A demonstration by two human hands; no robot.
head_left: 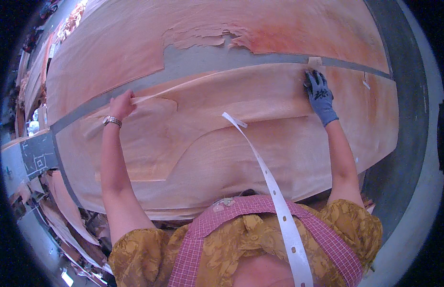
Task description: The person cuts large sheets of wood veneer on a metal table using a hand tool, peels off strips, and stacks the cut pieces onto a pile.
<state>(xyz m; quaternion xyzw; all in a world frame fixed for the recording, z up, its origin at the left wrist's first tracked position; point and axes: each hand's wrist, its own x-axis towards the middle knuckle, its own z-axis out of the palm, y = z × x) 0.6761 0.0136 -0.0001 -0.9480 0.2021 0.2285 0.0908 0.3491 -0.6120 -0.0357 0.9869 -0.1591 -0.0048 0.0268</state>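
A large thin wood veneer sheet (260, 93) lies in front of me, its far edge raised and a fold running across it. My left hand (122, 104), bare with a metal watch at the wrist, pinches that edge on the left. On the right, my right hand (320, 95) wears a blue-grey glove with dark fingertips. Its fingers lie stretched on the sheet near the far edge, beside a small square tan piece (315, 61). A white perforated tape (274, 191) hangs down in front of me, its loose end above the sheet.
Beyond a grey strip of tabletop (202, 57) lies another veneer sheet (112, 43) with a ragged, torn edge. Veneer scraps (64, 220) are heaped at the lower left. A grey board with white chalk marks (38, 160) sits by the table's left edge.
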